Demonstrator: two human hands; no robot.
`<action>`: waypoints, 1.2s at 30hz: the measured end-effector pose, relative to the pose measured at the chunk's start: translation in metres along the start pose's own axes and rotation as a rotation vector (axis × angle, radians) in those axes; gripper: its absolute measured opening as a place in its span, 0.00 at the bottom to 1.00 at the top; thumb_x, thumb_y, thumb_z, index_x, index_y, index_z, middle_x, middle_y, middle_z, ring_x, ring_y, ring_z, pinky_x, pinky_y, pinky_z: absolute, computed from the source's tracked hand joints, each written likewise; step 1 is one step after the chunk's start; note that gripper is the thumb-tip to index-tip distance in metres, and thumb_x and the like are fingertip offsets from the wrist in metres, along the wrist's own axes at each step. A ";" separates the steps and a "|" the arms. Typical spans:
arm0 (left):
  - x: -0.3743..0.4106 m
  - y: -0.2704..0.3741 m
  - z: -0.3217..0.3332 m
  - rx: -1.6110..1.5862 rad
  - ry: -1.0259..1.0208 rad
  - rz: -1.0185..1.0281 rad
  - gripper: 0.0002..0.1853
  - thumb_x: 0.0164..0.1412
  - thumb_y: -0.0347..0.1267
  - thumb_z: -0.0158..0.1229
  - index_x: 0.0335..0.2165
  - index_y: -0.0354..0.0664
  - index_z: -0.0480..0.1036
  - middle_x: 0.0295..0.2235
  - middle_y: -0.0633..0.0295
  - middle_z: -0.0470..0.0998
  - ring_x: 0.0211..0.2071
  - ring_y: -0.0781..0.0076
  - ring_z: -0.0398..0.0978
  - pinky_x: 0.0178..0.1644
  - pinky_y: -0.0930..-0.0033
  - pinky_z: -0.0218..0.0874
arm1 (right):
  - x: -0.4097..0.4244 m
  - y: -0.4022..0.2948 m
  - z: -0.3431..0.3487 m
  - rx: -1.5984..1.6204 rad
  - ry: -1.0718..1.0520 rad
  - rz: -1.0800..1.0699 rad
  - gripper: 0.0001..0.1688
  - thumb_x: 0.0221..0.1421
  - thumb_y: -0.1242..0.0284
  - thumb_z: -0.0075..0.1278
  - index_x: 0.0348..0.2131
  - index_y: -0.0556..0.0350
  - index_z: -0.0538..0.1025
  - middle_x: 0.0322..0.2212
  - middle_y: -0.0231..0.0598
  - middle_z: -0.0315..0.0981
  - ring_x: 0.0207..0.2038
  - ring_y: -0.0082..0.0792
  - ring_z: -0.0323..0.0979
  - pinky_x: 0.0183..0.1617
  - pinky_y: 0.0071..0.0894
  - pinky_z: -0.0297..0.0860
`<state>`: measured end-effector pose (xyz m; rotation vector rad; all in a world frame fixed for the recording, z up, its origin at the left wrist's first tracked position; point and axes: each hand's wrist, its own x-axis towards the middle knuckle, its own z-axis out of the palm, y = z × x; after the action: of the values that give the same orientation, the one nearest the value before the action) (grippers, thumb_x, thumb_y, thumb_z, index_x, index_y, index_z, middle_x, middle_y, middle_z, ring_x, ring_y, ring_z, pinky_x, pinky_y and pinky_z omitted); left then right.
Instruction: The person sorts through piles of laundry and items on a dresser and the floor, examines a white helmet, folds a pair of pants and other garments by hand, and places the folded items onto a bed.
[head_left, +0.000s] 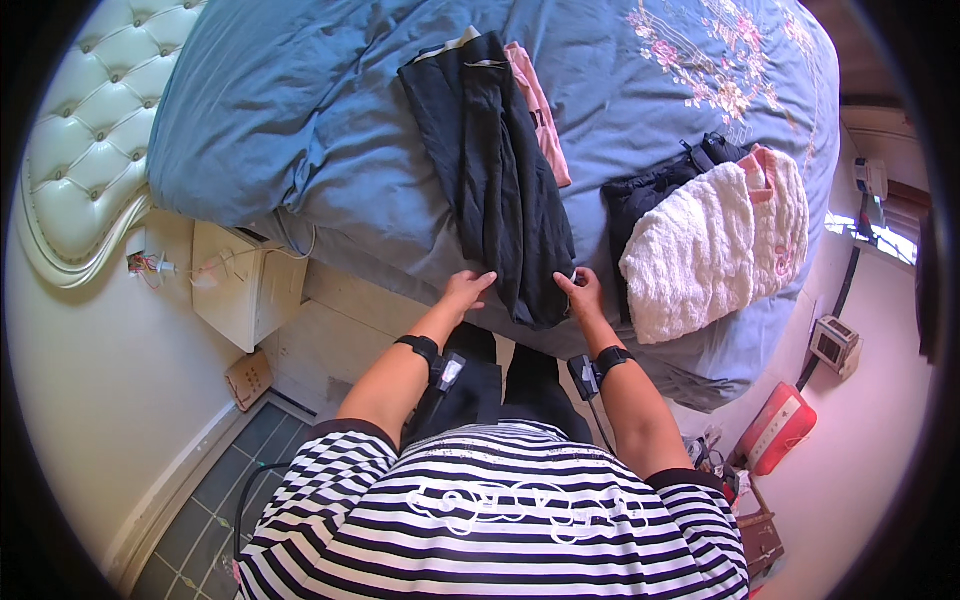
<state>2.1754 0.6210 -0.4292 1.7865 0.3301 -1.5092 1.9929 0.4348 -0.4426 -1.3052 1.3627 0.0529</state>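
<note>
Black trousers (495, 180) lie lengthwise on a blue bedspread (360, 165), their light-edged waistband at the far end and the leg ends at the near edge of the bed. At the left side of the lower legs is my left hand (470, 291), thumb and fingers close to the cloth; whether it grips is unclear. My right hand (582, 291) pinches the right edge of the leg end between thumb and fingers. A pink garment (538, 112) with dark print lies partly under the trousers. To the right, a white fleecy garment (690, 247) with pink trim rests partly over a dark garment (645, 187).
A tufted cream headboard (97, 112) stands at the left, with a white bedside cabinet (251, 285) and an open wall socket with loose wires (142, 262) near it. A small cardboard box (249, 379) is on the floor. A red case (780, 429) stands at the right.
</note>
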 end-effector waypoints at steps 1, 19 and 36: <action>-0.002 0.003 0.007 -0.059 0.002 0.000 0.27 0.50 0.47 0.63 0.40 0.36 0.71 0.37 0.58 0.74 0.40 0.64 0.72 0.42 0.55 0.65 | 0.001 -0.002 -0.001 0.071 -0.066 0.003 0.23 0.41 0.62 0.65 0.32 0.57 0.71 0.24 0.27 0.67 0.25 0.19 0.63 0.30 0.21 0.60; -0.059 0.158 -0.078 -0.530 -0.334 0.079 0.07 0.48 0.33 0.55 0.27 0.41 0.72 0.25 0.59 0.78 0.23 0.63 0.77 0.26 0.56 0.71 | -0.023 -0.259 -0.027 0.572 -0.554 0.271 0.15 0.50 0.70 0.48 0.37 0.60 0.72 0.35 0.42 0.75 0.37 0.38 0.74 0.44 0.39 0.71; 0.098 0.187 -0.118 0.098 0.355 0.447 0.31 0.52 0.47 0.59 0.44 0.31 0.67 0.36 0.54 0.76 0.28 0.66 0.74 0.25 0.68 0.68 | 0.175 -0.224 0.079 -0.341 0.103 -0.622 0.26 0.45 0.60 0.60 0.38 0.61 0.74 0.24 0.39 0.74 0.24 0.27 0.69 0.28 0.30 0.67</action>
<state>2.4051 0.5485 -0.4478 2.0401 0.0193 -0.9106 2.2526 0.2957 -0.4503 -1.9968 1.0030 -0.2191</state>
